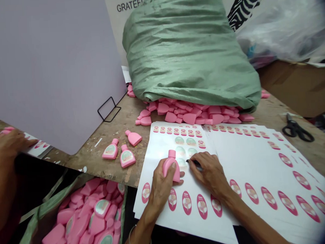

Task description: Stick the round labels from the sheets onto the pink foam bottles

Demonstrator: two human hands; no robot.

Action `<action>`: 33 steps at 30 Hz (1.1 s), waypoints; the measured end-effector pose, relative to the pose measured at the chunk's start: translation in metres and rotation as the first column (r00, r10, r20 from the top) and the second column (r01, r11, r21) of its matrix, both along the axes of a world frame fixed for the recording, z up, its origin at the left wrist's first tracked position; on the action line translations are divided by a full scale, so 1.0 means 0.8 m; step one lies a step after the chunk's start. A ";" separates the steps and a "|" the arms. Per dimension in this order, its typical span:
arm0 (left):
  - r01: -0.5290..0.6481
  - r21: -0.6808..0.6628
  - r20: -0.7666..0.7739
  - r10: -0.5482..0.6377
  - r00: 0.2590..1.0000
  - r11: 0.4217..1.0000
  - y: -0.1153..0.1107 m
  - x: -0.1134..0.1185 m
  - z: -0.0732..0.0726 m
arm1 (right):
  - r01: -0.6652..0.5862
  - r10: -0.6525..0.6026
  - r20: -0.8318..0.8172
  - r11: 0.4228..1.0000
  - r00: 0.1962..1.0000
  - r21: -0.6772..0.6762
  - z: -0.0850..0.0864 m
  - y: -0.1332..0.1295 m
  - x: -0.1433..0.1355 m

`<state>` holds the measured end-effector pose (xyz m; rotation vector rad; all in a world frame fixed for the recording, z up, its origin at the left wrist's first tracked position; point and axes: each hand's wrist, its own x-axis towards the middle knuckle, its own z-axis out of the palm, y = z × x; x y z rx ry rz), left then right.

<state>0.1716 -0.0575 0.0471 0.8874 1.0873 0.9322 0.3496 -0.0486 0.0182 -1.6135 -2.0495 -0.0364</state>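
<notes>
My left hand (161, 184) is closed around a small pink plastic bottle (171, 164), which stands upright with its plain face toward me. A slim black tool (196, 164) is pinched in my right hand (209, 172); most of it is hidden, so its kind is unclear. Its dark tip touches or hovers by a pale green oval sticker (181, 164) on the white sticker sheet (179, 221). Other green stickers (191, 141) lie just beyond, with pink oval stickers (186, 203) along the sheet's near side.
Two labelled bottles (110, 149) and a plain bottle (133, 138) lie left of the sheet. A green sack (192, 53) rests over a heap of pink bottles (189, 118). Below left, a bag holds bottles (83, 217). Black scissors (297, 131) lie right. Another person's hand (8, 143) works beyond the divider (56, 68).
</notes>
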 end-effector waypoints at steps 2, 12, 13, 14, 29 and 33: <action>-0.001 -0.004 0.004 0.001 1.000 1.000 0.000 0.000 0.001 | -0.015 0.014 -0.028 1.000 1.000 -0.012 0.000 0.001 0.002; 0.011 -0.005 0.005 -0.011 1.000 1.000 -0.001 0.000 0.007 | 0.026 -0.027 -0.024 0.999 0.999 -0.021 0.002 -0.001 -0.004; 0.013 -0.003 0.004 -0.013 1.000 1.000 -0.001 0.000 0.007 | 0.022 -0.022 -0.014 1.000 1.000 -0.014 0.002 -0.001 -0.003; 0.013 -0.002 0.006 -0.013 1.000 1.000 -0.001 0.000 0.007 | 0.011 -0.011 -0.011 1.000 1.000 -0.011 0.001 -0.001 -0.002; -0.013 -0.042 0.008 0.013 1.000 0.999 -0.002 0.001 0.000 | -0.031 0.033 -0.070 0.999 0.997 0.036 -0.008 0.000 0.005; -0.019 -0.079 -0.012 0.018 1.000 0.997 -0.005 0.002 -0.010 | -0.072 0.086 -0.104 0.988 0.991 0.133 -0.029 0.012 0.014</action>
